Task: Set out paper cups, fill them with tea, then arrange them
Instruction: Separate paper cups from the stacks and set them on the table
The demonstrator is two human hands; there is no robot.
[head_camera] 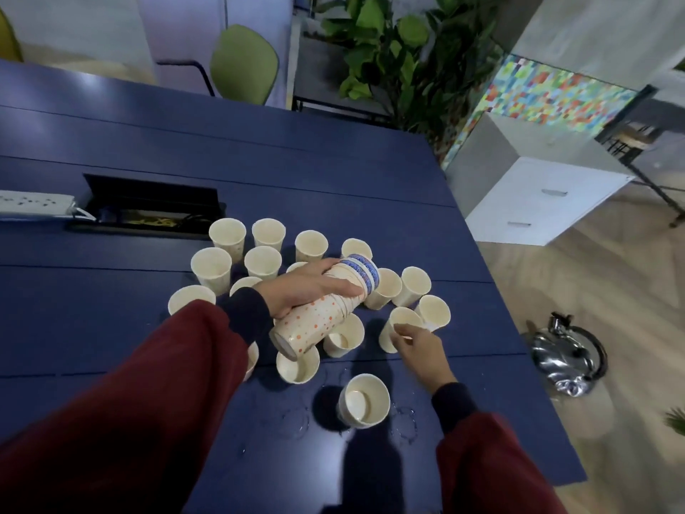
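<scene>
The left hand [307, 287] holds the stack of cups [318, 322]. Beside the stack, the right hand [419, 346] pinches a cup [404, 317] on the bench [370, 172]. Light, squashy paper: hold the sides softly

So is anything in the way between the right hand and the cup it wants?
No, nothing visible is. The right hand pinches the cup at its rim. Other cups stand close beside it, and the left hand holds the stack off to one side.

2 maroon sleeves [122, 409] w/ dk cuffs [247, 309].
</scene>
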